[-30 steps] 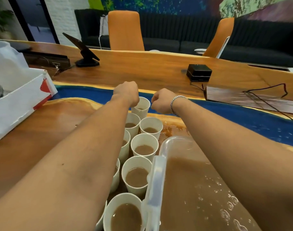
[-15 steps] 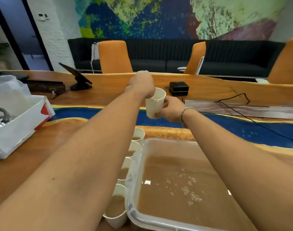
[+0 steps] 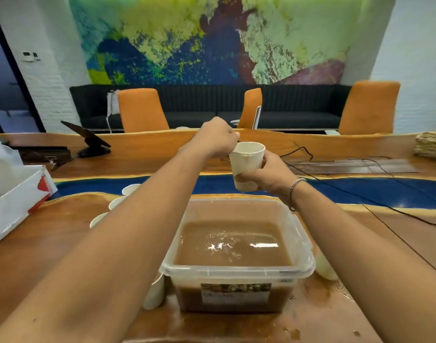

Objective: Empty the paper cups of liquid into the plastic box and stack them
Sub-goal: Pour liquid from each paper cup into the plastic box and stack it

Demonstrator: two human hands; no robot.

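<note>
My right hand grips a white paper cup upright in the air, above the far edge of the clear plastic box. My left hand pinches the cup's near-left rim from above. The box stands on the wooden table and holds brown liquid. A row of white paper cups stands left of the box, mostly hidden behind my left forearm. One more cup shows by the box's near-left corner. A white cup lies to the right of the box, partly behind my right arm.
A white cardboard box sits at the left edge. Spilled liquid wets the table around the plastic box. Black cables cross the blue strip on the right. A tablet stand, a wicker basket and orange chairs lie beyond.
Both hands have lifted one cup from the far end of the row up and toward the box. The camera has tilted up, so the row of cups now sits lower left.
</note>
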